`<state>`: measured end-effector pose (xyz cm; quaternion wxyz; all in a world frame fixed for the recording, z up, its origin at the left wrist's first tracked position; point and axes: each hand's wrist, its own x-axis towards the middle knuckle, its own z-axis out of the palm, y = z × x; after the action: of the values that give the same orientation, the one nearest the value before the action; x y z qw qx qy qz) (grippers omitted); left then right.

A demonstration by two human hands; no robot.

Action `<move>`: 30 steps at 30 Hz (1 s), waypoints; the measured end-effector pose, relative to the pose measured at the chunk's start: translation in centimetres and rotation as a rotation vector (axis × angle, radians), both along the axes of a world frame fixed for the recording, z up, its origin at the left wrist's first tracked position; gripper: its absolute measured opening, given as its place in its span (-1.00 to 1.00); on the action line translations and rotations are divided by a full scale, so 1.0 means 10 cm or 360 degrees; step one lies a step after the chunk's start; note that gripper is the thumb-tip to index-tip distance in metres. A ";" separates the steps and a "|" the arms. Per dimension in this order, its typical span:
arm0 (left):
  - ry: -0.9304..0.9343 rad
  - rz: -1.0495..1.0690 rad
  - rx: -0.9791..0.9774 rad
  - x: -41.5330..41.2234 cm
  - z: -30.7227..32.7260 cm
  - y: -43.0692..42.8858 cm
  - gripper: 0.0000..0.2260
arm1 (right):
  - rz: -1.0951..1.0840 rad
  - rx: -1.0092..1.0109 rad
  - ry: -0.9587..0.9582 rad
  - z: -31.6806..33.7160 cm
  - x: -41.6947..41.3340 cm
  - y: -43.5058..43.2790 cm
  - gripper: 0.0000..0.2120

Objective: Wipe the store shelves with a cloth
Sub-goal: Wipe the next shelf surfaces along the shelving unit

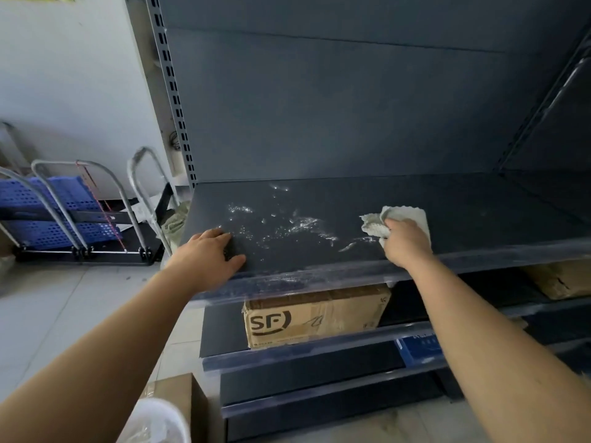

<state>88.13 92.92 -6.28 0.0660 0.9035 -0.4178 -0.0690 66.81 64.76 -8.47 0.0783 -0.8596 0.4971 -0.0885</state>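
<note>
The right hand, right of centre in the frame, has its fingers curled around a crumpled pale grey-white cloth with a scalloped edge, pressing it down on the dark grey metal shelf. Part of the cloth sticks out beyond the knuckles toward the back panel and a loose corner flops out to the left of the fingers. The hand sits close to the front lip of the shelf.

What matters for the coming stroke lies to the left of that hand: a scatter of white wet or dusty smears spreads across the middle of the shelf, its long axis running roughly left to right, with the nearest streak just beside the cloth's loose corner. So the dirt is leftward in the frame from the cloth, and I judge a sweep toward the left, along the length of the shelf, would carry the cloth straight through it.

On the far side of the smears, the left hand lies flat and spread on the shelf near its left front corner, palm down, holding nothing, seemingly bracing. Its fingertips touch the edge of the speckled patch, so the right hand with the cloth is the working one, and the left may need to lift clear if the wipe runs the whole way across.

Below, on a lower shelf, sits a brown cardboard box printed "SF".
</note>
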 end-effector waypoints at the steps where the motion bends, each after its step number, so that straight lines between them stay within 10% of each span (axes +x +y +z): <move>1: 0.0008 -0.0005 -0.0002 0.00 0.00 0.01 -0.42 | 0.0054 0.0004 0.0013 0.01 0.13 0.16 -0.61; 9: 0.0102 -0.0023 -0.0026 0.02 0.02 0.07 -0.46 | 0.0665 0.0274 -0.0397 0.11 0.86 1.17 -0.71; 14: 0.0117 -0.0012 -0.0011 0.10 0.06 0.01 -0.54 | 0.0464 0.0115 -0.0891 0.26 0.47 0.61 -0.64; 20: 0.0125 -0.0004 0.0037 0.09 0.08 -0.30 -0.48 | 0.0077 0.0018 -0.0009 0.04 0.09 0.02 -0.58; 30: 0.0101 -0.0150 0.0008 -0.49 0.14 -1.10 -0.41 | 0.0640 0.0528 -0.0415 0.23 0.17 0.23 -0.51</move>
<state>83.25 81.88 -4.87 0.0736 0.8804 -0.4573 -0.1017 68.48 67.02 -6.18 0.2970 -0.8977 0.3103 -0.0985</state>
